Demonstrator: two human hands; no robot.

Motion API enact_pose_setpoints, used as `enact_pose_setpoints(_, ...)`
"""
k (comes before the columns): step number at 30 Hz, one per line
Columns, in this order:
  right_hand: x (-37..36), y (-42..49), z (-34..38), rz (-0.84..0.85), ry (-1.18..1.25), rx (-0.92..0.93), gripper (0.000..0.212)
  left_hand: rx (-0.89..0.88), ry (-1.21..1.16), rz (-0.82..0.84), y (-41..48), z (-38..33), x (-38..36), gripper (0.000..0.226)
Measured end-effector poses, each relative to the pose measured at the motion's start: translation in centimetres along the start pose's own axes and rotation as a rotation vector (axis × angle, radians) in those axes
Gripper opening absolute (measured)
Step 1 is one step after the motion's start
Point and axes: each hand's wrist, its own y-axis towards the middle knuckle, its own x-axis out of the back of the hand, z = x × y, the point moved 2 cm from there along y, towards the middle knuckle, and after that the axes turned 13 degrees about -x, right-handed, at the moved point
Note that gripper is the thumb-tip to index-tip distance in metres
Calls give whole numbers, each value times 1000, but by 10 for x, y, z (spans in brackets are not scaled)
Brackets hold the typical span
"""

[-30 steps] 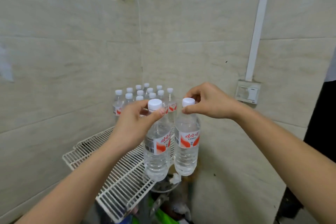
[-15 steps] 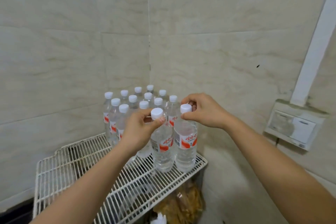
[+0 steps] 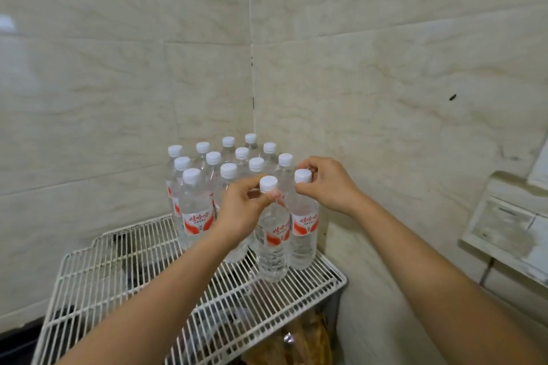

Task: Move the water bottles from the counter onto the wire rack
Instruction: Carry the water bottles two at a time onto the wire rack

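While both hands are up at the bottle necks, we enter the items as follows. Item one: a white wire rack point(image 3: 118, 270) set into the corner of two pale tiled walls point(image 3: 355, 83). Item two: a group of bottles point(image 3: 213, 181), twelve by our count of white caps, standing upright in close rows at the back corner of the rack, with clear bodies and red-and-white labels. Item three: a near bottle point(image 3: 272, 246), upright, its base down at the wires near the rack's front right corner. The left hand point(image 3: 240, 210) pinches its neck just under the cap between thumb and curled fingers. Item four: a second bottle point(image 3: 304, 231), upright, just to the right of the near bottle and touching it, close against the right wall. The right hand point(image 3: 329, 187) has its fingers curled round this bottle's cap and neck. We cannot tell whether either bottle's weight is fully on the rack. Item five: a dirty white wall box point(image 3: 504, 231), mounted on the right wall, well apart from the rack. Item six: a crumpled brownish bag point(image 3: 299, 341), seen through and below the front wires. Item seven: a small dark mark point(image 3: 452, 97) on the right wall, above the box.
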Motion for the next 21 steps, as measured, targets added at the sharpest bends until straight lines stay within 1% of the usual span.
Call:
enact_pose_setpoints(3,-2,6,0,2,-15,5,28,6,-29,-6,4,0,-4,16)
enact_pose_setpoints(7,-4,11,-1,3,-25,5,26,4,-36,-22,8,-1,-7,29)
enact_pose_setpoints(16,-2,17,-6,-7,-20,8,21,36,-8,-26,16,11,-11,23)
enact_pose_setpoints(21,-3,19,-4,7,-35,23,22,32,-21,-25,16,10,-10,31)
